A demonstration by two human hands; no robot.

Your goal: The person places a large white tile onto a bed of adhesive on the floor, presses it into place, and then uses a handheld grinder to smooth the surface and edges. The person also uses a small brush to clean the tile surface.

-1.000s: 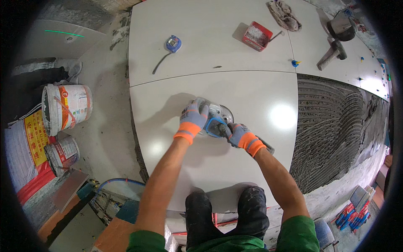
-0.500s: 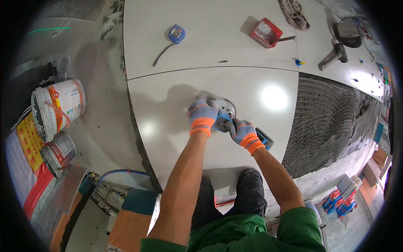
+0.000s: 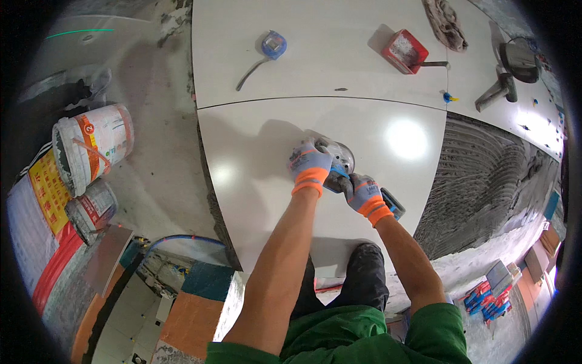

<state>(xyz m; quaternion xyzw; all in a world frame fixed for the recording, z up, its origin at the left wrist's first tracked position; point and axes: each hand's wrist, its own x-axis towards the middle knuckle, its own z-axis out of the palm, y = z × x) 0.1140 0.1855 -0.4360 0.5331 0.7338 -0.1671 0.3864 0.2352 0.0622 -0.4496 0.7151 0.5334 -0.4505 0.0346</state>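
A cordless power tool [image 3: 344,159] with a round silvery head and a dark and blue body rests on a large pale tile [image 3: 254,182]. My left hand [image 3: 310,164], in a grey and orange glove, is wrapped over the tool's head end. Gloved the same way, my right hand [image 3: 365,193] grips the body behind it, with the battery end [image 3: 393,204] sticking out past the wrist. The tool's underside and most of my fingertips are hidden.
Beyond the joint lie a blue tape measure [image 3: 274,45], a red box [image 3: 405,52], a cloth [image 3: 445,24] and a mallet [image 3: 498,91]. Combed grey mortar [image 3: 479,176] borders the tile on the right. Buckets [image 3: 94,145] stand left; a blue hose [image 3: 182,238] curves at lower left.
The whole scene has shifted rightward in the view. Both hands keep their hold on the power tool, which sits at about the same spot on the tile.
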